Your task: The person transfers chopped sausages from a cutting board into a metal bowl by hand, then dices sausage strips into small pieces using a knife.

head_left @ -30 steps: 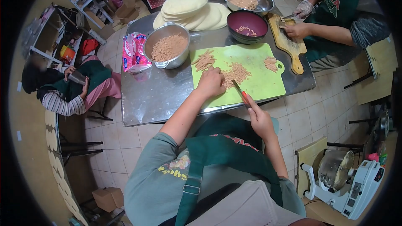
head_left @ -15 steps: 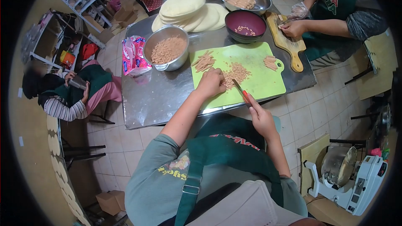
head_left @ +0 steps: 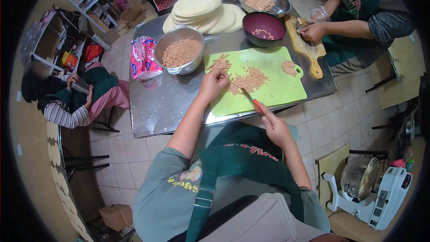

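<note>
My right hand (head_left: pixel 278 130) is closed round the handle of a knife (head_left: pixel 252 99), its blade tip at the near edge of a pile of chopped sausage (head_left: pixel 248 82). The pile lies on a green cutting board (head_left: pixel 280 87). At the board's left edge is my left hand (head_left: pixel 214 83), its fingers curled together beside the pile; whether anything is in them is hidden. Just beyond it lie uncut sausage strips (head_left: pixel 219 63). Another small bunch of strips (head_left: pixel 289 68) sits by the board's handle hole.
Behind the board stand a metal pot of chopped sausage (head_left: pixel 178 69), a dark red bowl (head_left: pixel 264 29) and a steel bowl of sausages (head_left: pixel 283 5). Flat dough rounds (head_left: pixel 197 5) are stacked behind. On the right, a co-worker's hands (head_left: pixel 313 30) work over a wooden board (head_left: pixel 316 68).
My left hand has drawn back to the left, off the chopped pile and nearer the strips. The knife has shifted left and toward me, and its blade lies lower.
</note>
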{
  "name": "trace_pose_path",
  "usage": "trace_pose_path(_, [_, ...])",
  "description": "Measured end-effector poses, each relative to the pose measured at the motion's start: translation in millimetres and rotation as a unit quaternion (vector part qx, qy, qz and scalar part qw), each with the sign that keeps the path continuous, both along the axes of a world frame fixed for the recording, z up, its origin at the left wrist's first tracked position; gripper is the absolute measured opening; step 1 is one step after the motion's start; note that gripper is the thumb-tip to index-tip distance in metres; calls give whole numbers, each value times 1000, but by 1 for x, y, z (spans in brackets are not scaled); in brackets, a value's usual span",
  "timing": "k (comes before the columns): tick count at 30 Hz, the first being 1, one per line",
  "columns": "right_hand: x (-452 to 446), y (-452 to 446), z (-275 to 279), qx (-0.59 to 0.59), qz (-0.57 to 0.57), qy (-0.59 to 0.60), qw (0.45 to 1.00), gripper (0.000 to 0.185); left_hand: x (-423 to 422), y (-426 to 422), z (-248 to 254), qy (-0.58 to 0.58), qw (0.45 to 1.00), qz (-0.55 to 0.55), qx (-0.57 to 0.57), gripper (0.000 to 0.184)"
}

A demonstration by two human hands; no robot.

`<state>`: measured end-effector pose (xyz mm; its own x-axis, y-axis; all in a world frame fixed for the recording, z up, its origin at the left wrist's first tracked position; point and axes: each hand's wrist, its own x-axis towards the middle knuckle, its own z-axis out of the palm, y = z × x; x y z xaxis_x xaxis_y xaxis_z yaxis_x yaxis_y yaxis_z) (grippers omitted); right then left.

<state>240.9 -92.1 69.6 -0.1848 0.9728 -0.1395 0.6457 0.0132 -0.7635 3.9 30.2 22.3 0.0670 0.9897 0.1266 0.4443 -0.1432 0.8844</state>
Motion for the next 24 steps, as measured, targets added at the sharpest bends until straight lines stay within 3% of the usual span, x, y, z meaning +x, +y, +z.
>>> trace_pose_path(2, [-8,0,-11,55,62,44,996,49,-7,-7,3,-11,1000,14,-2,20])
trace_pose_path(6, [-26,4,3,16,103,-4,995,50,-18,-17,-1,61,998,19,-28,21])
trace_pose_path(8, [-26,8,-9,43,89,-11,995,50,-21,-24,-1,73,996,11,-48,20])
trace_pose_path(14, [-23,16,-13,89,42,-66,993,51,-25,-36,-4,133,989,-47,54,18])
trace_pose_path(24, [-51,14,-31,178,78,-68,979,48,-14,-37,-14,127,992,21,14,13])
